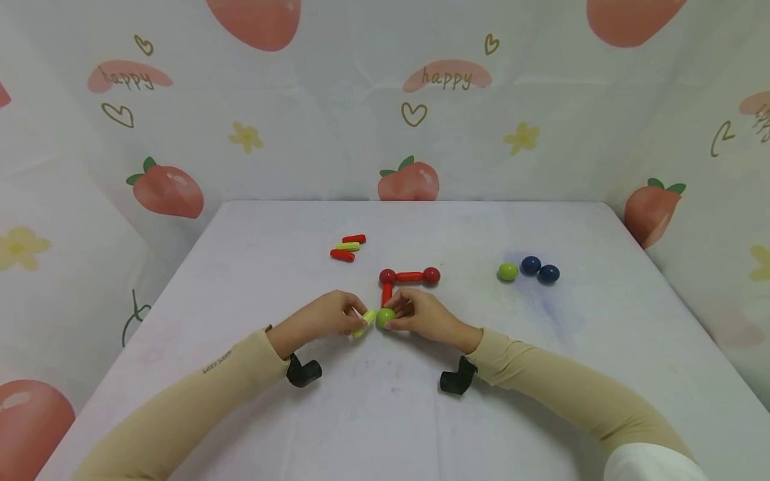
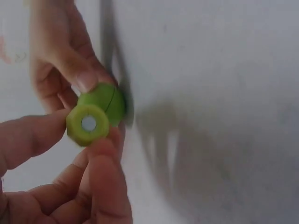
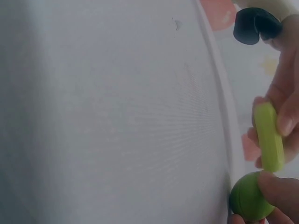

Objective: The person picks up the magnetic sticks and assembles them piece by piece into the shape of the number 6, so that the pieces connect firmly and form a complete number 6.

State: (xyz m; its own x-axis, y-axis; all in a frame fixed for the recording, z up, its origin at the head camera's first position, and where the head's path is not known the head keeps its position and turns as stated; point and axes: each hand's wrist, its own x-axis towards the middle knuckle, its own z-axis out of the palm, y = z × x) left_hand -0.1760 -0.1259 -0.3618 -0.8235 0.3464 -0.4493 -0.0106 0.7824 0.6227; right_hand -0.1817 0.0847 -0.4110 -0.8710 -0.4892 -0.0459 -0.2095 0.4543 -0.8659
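In the head view my left hand pinches a yellow-green magnetic rod between thumb and fingers. A silvery disc shows in the rod's end in the left wrist view. My right hand holds a green ball low at the table. The rod's far tip is at the ball; whether they touch I cannot tell. From behind the ball a red rod runs up to a red ball. Another red rod links that ball to a second red ball, forming a corner.
Further back lie two loose red rods with a yellow-green rod between them. To the right sit a green ball and two dark blue balls. A patterned curtain hangs behind the white-covered table.
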